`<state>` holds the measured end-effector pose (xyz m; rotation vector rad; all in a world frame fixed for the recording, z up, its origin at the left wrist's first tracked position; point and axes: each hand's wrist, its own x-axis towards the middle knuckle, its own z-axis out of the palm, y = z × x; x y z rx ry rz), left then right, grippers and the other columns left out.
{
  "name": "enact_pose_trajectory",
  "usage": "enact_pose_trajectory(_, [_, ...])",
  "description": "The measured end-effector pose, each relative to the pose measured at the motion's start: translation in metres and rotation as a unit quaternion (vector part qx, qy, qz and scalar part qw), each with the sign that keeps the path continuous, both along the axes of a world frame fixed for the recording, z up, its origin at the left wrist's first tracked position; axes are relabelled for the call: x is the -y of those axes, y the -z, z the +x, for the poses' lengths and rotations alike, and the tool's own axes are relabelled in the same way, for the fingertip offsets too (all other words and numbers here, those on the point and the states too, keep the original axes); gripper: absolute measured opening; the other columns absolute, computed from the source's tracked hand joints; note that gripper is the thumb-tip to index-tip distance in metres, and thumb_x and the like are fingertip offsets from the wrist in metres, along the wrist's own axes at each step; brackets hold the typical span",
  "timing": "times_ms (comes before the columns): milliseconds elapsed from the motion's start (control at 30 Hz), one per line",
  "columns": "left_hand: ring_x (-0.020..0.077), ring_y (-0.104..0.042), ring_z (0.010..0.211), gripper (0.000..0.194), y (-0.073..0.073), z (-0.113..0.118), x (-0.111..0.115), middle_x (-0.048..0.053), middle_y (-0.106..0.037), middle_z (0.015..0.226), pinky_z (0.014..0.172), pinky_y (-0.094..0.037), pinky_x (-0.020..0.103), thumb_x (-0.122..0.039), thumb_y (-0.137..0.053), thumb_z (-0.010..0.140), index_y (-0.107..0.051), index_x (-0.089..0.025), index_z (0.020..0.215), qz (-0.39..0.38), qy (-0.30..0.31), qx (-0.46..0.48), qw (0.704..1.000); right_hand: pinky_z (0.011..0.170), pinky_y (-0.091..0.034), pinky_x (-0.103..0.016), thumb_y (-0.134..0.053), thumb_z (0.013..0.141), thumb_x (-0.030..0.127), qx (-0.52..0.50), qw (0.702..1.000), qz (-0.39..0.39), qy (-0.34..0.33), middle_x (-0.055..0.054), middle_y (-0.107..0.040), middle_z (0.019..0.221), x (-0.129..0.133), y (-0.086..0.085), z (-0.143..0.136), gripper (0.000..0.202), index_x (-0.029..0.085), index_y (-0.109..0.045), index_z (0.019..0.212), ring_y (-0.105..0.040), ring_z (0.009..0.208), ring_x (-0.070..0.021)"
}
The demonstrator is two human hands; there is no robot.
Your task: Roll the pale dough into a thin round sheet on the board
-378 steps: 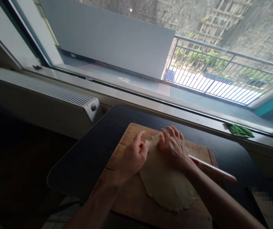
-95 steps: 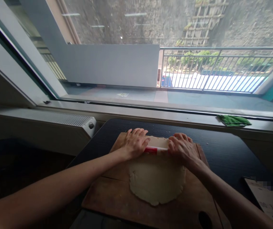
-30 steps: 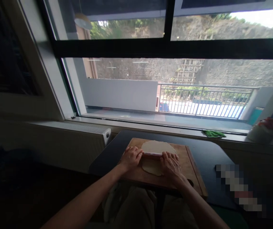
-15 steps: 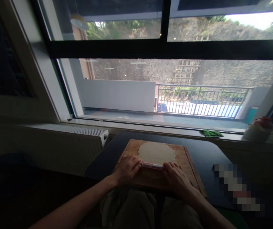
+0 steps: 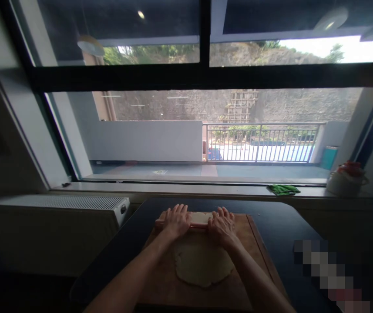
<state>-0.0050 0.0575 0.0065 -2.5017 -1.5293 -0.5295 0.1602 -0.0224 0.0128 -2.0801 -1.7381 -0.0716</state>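
Observation:
A pinkish rolling pin [image 5: 199, 225] lies crosswise over the far part of a flat, rolled-out sheet of dough [image 5: 202, 263]. My left hand [image 5: 177, 221] rests palm down on the pin's left part, its fingers stretched forward past it. Over the right part, my right hand [image 5: 222, 224] lies the same way, with fingers extended and a little spread. The pin's right end is hidden under that hand. Beneath the dough is a wooden board [image 5: 243, 232]; the dough has a rough, roundish edge, and a strip of it shows beyond the pin.
The board stands on a dark table [image 5: 277, 243] by a large window. On the sill are a green cloth [image 5: 283, 190] and a pale jug with a reddish top [image 5: 346, 179]. A white radiator [image 5: 85, 203] is at left. A blurred-out item [image 5: 330, 274] lies at right.
Both hands have pushed the rolling pin away from me, from the dough's near edge to its far part. My fingers now reach past the pin. The camera view has shifted too.

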Motion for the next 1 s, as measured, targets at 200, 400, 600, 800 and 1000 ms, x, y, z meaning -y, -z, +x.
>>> enact_pose_trajectory(200, [0.023,-0.036,0.127,0.043,-0.012,-0.039,0.041,0.005,-0.05,0.132,0.104,-0.024,0.049,-0.036,-0.025,0.091,-0.052,-0.026,0.123,-0.111,0.122,-0.059,0.985,0.107,-0.014,-0.04,-0.024,0.092,0.036,0.045,0.994,0.044,-0.084,-0.011,-0.036,0.14,0.063,0.031,-0.008,0.049,0.013,-0.041,0.131,-0.021,0.133,-0.0225])
enact_pose_trajectory(400, [0.022,-0.025,0.133,0.046,-0.01,-0.044,0.06,0.006,-0.036,0.141,0.107,-0.014,0.051,-0.037,-0.022,0.092,-0.043,-0.026,0.131,-0.122,0.156,-0.07,0.978,0.096,-0.032,-0.038,-0.02,0.092,0.04,0.033,0.989,-0.005,-0.143,-0.011,-0.049,0.128,0.076,0.013,-0.01,0.048,0.02,-0.058,0.112,-0.044,0.118,-0.0231])
enact_pose_trajectory(600, [0.0268,-0.031,0.13,0.043,-0.014,-0.005,0.001,0.01,-0.046,0.134,0.103,-0.019,0.054,-0.038,-0.03,0.089,-0.053,-0.022,0.122,-0.033,0.032,-0.051,0.998,0.098,-0.026,-0.046,-0.027,0.091,0.04,0.021,0.997,-0.04,-0.059,-0.013,-0.04,0.136,-0.019,-0.019,-0.003,0.043,0.018,-0.057,0.113,-0.032,0.127,-0.0266])
enact_pose_trajectory(800, [0.0217,-0.029,0.131,0.045,0.003,-0.025,0.055,0.003,-0.044,0.137,0.107,-0.017,0.046,-0.039,-0.023,0.091,-0.044,-0.028,0.13,-0.044,0.143,-0.042,0.988,0.106,-0.014,-0.042,-0.022,0.092,0.039,0.06,0.994,0.005,-0.09,-0.01,-0.037,0.139,0.041,0.024,-0.007,0.048,0.017,-0.048,0.126,-0.019,0.133,-0.0246])
enact_pose_trajectory(1000, [0.022,-0.028,0.131,0.048,-0.007,-0.01,0.033,0.003,-0.04,0.139,0.107,-0.018,0.046,-0.042,-0.021,0.091,-0.043,-0.026,0.13,-0.089,0.114,-0.072,0.987,0.105,-0.019,-0.041,-0.02,0.091,0.044,0.031,0.993,-0.059,-0.092,-0.013,-0.029,0.143,0.016,0.007,0.002,0.054,0.011,-0.047,0.125,-0.012,0.135,-0.0264])
